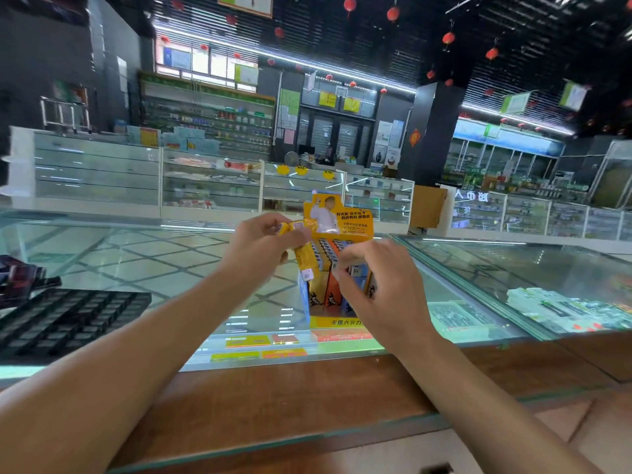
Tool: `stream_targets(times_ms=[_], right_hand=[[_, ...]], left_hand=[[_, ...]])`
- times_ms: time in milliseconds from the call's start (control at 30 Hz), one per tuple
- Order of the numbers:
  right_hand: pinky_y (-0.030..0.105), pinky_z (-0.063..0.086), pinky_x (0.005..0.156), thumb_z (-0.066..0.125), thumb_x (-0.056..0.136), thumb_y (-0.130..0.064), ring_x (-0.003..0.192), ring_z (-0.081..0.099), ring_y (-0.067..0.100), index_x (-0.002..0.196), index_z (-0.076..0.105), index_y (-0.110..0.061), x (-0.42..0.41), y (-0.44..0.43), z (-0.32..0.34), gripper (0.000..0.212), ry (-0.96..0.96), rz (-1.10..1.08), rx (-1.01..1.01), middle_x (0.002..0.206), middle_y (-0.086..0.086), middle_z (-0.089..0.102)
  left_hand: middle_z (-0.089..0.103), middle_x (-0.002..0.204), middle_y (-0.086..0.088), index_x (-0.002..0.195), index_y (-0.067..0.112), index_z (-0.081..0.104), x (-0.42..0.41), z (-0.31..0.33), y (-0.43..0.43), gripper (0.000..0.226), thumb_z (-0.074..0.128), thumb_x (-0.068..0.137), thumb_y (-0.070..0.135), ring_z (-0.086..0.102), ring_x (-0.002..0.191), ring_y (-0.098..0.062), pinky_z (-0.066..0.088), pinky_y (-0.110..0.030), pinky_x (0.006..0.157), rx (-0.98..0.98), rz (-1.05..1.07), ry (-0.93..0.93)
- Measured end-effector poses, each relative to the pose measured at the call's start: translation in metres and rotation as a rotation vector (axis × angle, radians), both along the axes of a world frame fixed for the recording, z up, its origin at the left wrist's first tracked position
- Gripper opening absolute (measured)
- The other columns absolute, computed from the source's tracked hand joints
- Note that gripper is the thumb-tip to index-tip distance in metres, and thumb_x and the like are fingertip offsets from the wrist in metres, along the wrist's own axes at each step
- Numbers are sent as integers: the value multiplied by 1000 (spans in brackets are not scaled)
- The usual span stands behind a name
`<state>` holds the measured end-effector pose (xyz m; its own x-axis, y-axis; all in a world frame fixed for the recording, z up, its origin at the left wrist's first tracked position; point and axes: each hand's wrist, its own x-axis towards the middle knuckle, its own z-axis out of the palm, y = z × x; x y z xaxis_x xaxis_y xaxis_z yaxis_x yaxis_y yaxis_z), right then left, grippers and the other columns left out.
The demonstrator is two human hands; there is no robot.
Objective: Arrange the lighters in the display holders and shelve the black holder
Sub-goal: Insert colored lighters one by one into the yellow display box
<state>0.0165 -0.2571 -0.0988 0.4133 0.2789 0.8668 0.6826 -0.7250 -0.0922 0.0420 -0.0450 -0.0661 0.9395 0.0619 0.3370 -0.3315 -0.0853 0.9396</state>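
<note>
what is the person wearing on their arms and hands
Nothing that shows. The left arm and right arm are bare as far as the picture reaches, with no sleeves in view. The left hand and right hand have no gloves, and no rings, watch or bracelet can be seen.

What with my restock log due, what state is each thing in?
Orange cardboard display holder: upright on the glass counter, holding lighters.
Upright lighters in it: standing in rows.
Yellow plastic lighters: outside the holder, gripped by the left hand.
Right hand: fingers curled on an upright lighter at the front.
Black slotted holder: lying on the counter, not shelved.
</note>
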Motion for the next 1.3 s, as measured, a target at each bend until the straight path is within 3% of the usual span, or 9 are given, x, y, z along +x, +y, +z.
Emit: stream_targets(times_ms=[133, 500, 600, 667, 767, 867, 1033, 1133, 1300], right_hand=[[36, 44, 88, 74, 92, -50, 99, 60, 15, 110, 62, -26, -1, 2, 0, 32, 68, 16, -17, 100, -15, 66], [42, 47, 80, 68, 103, -26, 94, 63, 26, 120, 75, -13, 5, 0, -2, 22, -143, 80, -95, 102, 0, 71], [30, 49, 89, 55, 109, -27, 103, 62, 15, 116, 69, -13, -2, -1, 4, 21, -77, 130, 183, 108, -3, 67], [30, 52, 88, 51, 111, -28, 104, 65, 12, 120, 63, -19, -2, -8, 7, 18, -17, 104, 426, 110, -6, 67], [32, 52, 82, 48, 112, -30, 99, 67, 16, 127, 62, -18, 5, -20, 8, 23, 3, -19, 593, 108, -7, 68], [29, 48, 83, 47, 112, -30, 102, 64, 18, 128, 64, -14, 12, -27, 6, 29, 12, -135, 512, 112, -2, 68], [42, 52, 82, 54, 109, -27, 100, 63, 16, 121, 71, -21, 21, -26, 0, 21, 164, -180, 208, 106, -9, 72], [41, 55, 87, 62, 104, -16, 101, 68, 17, 122, 76, -19, 20, -24, -2, 22, 193, -167, 159, 111, -3, 75], [41, 55, 80, 65, 103, -16, 89, 64, 15, 125, 77, -22, 23, -26, -2, 25, 209, -202, 158, 102, -3, 64]], left_hand=[[68, 72, 2, 93, 14, 71, 0, 1, 2, 16, 81, 88, 26, 46, 52, -10, 28, -20, 41, -139, -63, 57], [75, 77, -7, 92, 8, 68, -4, 0, -2, 34, 77, 91, 40, 44, 47, -10, 28, -19, 39, 16, -127, 120], [63, 63, -6, 88, 8, 73, -4, -3, -3, 47, 58, 101, 50, 41, 42, -12, 28, -20, 38, 38, -73, 148], [58, 59, -6, 89, 6, 76, 1, -4, -1, 48, 44, 105, 38, 40, 42, -15, 28, -23, 43, -6, -28, 174], [56, 59, -7, 91, 7, 78, 4, -4, 2, 33, 49, 98, 20, 39, 41, -17, 27, -22, 45, 35, 15, 169], [58, 59, -7, 94, 4, 76, 5, -8, -1, 23, 57, 96, 16, 40, 44, -20, 29, -22, 43, 81, 12, 143], [70, 64, -7, 87, 7, 71, 5, -9, -3, 16, 64, 97, 16, 59, 48, -18, 40, -23, 44, 112, 64, 80], [75, 68, -8, 87, 3, 71, 5, -8, -1, 13, 68, 96, 12, 78, 69, -30, 51, -27, 49, 59, 50, 60], [78, 77, -14, 92, 7, 71, 2, -5, -1, 11, 69, 98, 16, 78, 79, -34, 52, -28, 51, 18, 24, 68]])
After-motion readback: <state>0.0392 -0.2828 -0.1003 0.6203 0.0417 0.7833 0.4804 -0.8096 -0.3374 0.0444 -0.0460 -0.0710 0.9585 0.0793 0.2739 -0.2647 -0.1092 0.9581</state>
